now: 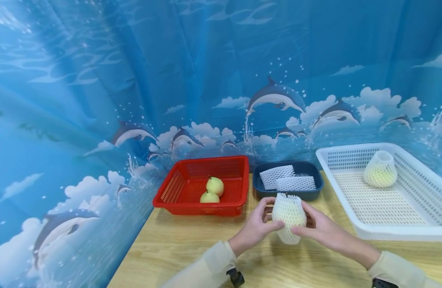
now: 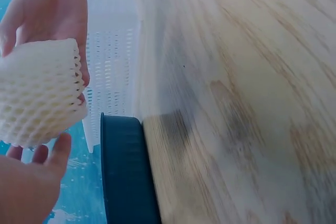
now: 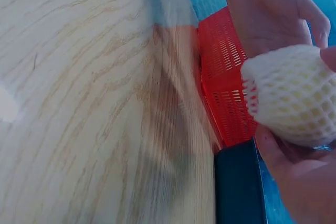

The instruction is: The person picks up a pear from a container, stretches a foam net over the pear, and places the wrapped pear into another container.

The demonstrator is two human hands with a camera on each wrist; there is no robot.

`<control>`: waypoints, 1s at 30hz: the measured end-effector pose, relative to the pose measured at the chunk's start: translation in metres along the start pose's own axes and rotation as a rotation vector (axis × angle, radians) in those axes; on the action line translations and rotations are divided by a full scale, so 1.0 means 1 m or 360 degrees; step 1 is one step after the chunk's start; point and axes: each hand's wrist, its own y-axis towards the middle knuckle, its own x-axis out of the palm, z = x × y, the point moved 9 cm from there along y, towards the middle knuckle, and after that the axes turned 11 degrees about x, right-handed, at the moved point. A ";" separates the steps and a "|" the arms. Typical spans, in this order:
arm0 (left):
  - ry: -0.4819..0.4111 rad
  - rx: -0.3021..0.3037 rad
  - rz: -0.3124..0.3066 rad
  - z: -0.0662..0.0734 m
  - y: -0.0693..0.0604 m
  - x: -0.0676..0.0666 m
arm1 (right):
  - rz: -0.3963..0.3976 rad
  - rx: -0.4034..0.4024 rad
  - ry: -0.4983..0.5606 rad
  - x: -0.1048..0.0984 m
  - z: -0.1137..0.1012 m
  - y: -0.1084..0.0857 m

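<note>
A pear in a white foam net sleeve [image 1: 289, 218] is held up between both hands over the wooden table. From its left side my left hand [image 1: 257, 224] grips it, thumb across the front. Opposite, my right hand [image 1: 323, 228] holds the right side, its thumb also on the front. The net covers the fruit, with pale yellow-green showing through the mesh. In the left wrist view the sleeve [image 2: 39, 93] hangs past the fruit as a loose open end. The right wrist view shows the same netted pear [image 3: 294, 95] between the palms.
A red basket [image 1: 203, 208] at the left holds two bare pears [image 1: 215, 187]. Behind the hands, a dark blue tray [image 1: 303, 195] contains two flat foam nets [image 1: 295, 183]. At the right, a white basket [image 1: 390, 232] holds another netted pear [image 1: 381, 172]. A dolphin-print curtain [image 1: 214, 60] hangs behind.
</note>
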 end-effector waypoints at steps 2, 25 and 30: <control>0.0138 0.0026 0.0028 0.001 -0.001 -0.002 | 0.0082 0.0019 -0.0046 -0.003 0.002 0.001; 0.0742 -0.0048 0.0138 0.003 0.002 0.011 | 0.0326 0.0009 -0.0137 -0.007 0.001 -0.002; 0.0579 -0.0036 0.0142 0.002 0.001 0.008 | 0.0348 -0.0003 -0.0285 -0.012 -0.004 -0.003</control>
